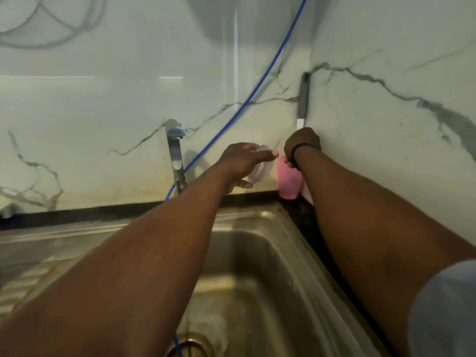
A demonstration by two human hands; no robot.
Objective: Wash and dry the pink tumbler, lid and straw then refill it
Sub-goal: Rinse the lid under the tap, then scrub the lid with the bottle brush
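Right of frame centre, the pink tumbler [289, 182] stands upright on the dark counter corner, contents unseen. The right hand [302, 146] grips its top; the left hand [244, 161] holds the clear lid [260, 172] on edge beside it.

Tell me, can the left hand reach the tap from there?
Probably yes. The left hand holds the clear lid, but the tap stands just beside it with nothing between, though its fingers are busy.

Shiny white marble walls [103, 86] with grey lines meet in a corner above a steel sink [257, 266] and tap [176, 153].
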